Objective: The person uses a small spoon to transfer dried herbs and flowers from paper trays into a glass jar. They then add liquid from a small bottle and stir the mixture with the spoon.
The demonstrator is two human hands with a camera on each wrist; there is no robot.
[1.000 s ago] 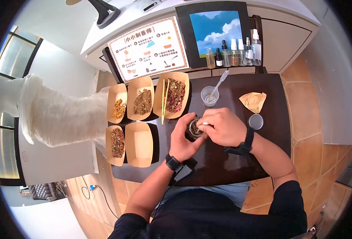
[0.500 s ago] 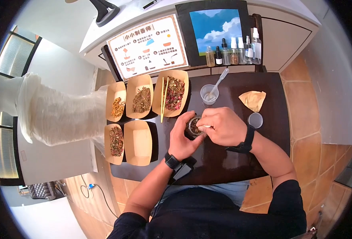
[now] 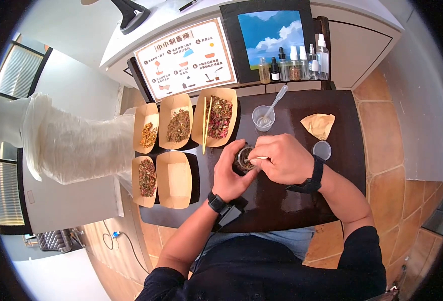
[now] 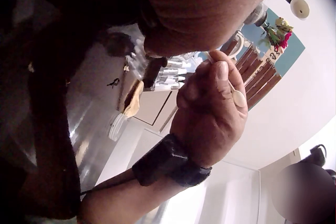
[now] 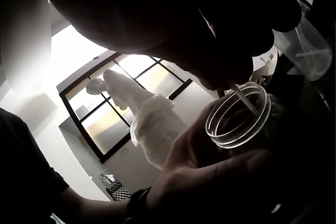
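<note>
My left hand [image 3: 230, 175] is wrapped around a clear, open jar [image 5: 211, 129] with dark dried bits inside. Above the mouth, my right hand [image 3: 287, 159] pinches a small pale spoon [image 4: 239, 99] between thumb and fingers. One end of the spoon, with a little round bowl, sticks out past the thumb in the left wrist view. In the right wrist view its thin other end slants down through the jar's threaded rim. Just beyond the hands stands a clear plastic cup [image 3: 257, 122] holding a plastic dropper [image 3: 280, 95].
Paper trays stand at the left, one with dried petals [image 3: 220, 119] and yellow chopsticks [image 3: 206, 125] across it; another tray [image 3: 174, 180] is bare. At right lie a crumpled paper piece [image 3: 318, 127] and a round lid [image 3: 321, 150]. Several bottles [image 3: 295, 65] line the back.
My right hand and wrist have shifted slightly to the right while working the spoon in the jar. The left hand keeps its grip in nearly the same place.
</note>
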